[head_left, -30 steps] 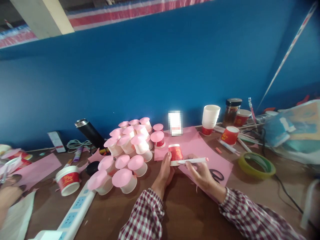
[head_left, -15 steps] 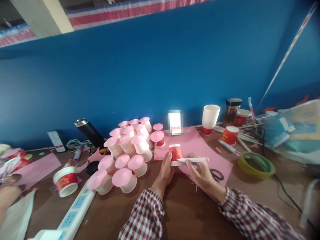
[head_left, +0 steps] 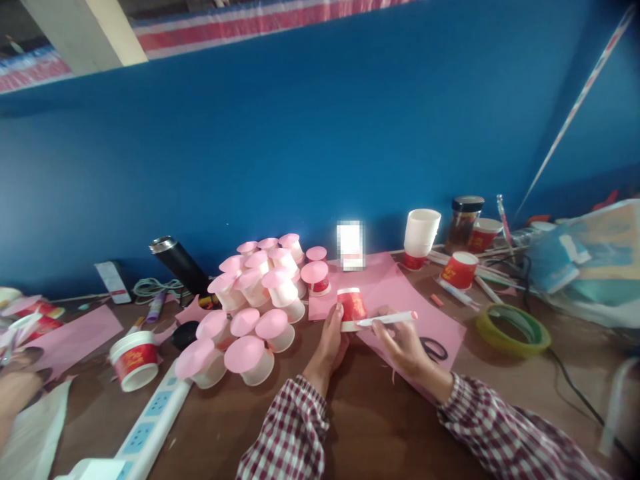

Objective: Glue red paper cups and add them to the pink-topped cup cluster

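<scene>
My left hand (head_left: 331,337) is closed around a red paper cup (head_left: 353,308) with gold print and white edges, its narrower end up. In my right hand (head_left: 403,343) is a white marker (head_left: 393,319) with an orange-red end, gripped like a pen. Its tip is at the cup's lower edge; whether it touches cannot be made out. Under both hands lies pink paper (head_left: 395,287), with black scissors handles (head_left: 434,349) on it beside my right wrist. Left of my left hand stand several paper cups topped with pink paper discs (head_left: 249,353).
A white power strip (head_left: 150,417), a cup (head_left: 134,360) and a black flask (head_left: 180,267) are on the left. Another person's hand (head_left: 20,383) works at far left. Stacked cups (head_left: 421,237), yellow-green tape (head_left: 513,331) and a black cable (head_left: 575,387) lie right.
The marker has tilted slightly, its orange-red end a little higher, and the held cup has shifted slightly. The cup by the power strip has moved a little right.
</scene>
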Tool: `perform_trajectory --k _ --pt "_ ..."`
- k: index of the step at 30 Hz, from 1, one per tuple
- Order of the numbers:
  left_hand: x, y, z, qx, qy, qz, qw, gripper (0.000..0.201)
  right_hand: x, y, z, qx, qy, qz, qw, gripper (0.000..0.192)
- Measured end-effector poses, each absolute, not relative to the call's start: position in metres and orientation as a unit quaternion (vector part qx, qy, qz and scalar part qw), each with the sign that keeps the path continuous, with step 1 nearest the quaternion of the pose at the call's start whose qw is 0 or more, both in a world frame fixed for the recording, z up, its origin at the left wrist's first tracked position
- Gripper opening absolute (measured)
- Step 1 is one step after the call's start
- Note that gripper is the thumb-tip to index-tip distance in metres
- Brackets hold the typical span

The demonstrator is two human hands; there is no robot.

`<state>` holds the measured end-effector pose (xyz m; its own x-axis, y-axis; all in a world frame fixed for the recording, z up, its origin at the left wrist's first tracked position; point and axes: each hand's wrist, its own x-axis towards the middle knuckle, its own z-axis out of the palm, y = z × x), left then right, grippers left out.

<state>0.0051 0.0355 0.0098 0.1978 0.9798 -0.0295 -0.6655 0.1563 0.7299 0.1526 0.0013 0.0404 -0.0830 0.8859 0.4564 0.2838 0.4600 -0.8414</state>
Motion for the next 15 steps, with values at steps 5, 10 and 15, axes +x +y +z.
perform_trajectory --k 5,10,15 --pt "0.0053 0.036 0.0095 0.298 0.261 0.579 0.713 0.029 0.1526 0.0008 0.0415 -0.436 -0.674 0.288 0.523 0.023" --pt "0.0055 0.0363 0.009 0.295 0.26 0.577 0.716 0.029 0.1525 0.0008 0.0377 -0.445 -0.675 0.298 0.507 0.021" --pt "0.0053 0.0375 0.0077 0.287 0.264 0.584 0.712 0.028 0.1525 -0.0009 0.0455 -0.42 -0.685 0.285 0.522 0.021"
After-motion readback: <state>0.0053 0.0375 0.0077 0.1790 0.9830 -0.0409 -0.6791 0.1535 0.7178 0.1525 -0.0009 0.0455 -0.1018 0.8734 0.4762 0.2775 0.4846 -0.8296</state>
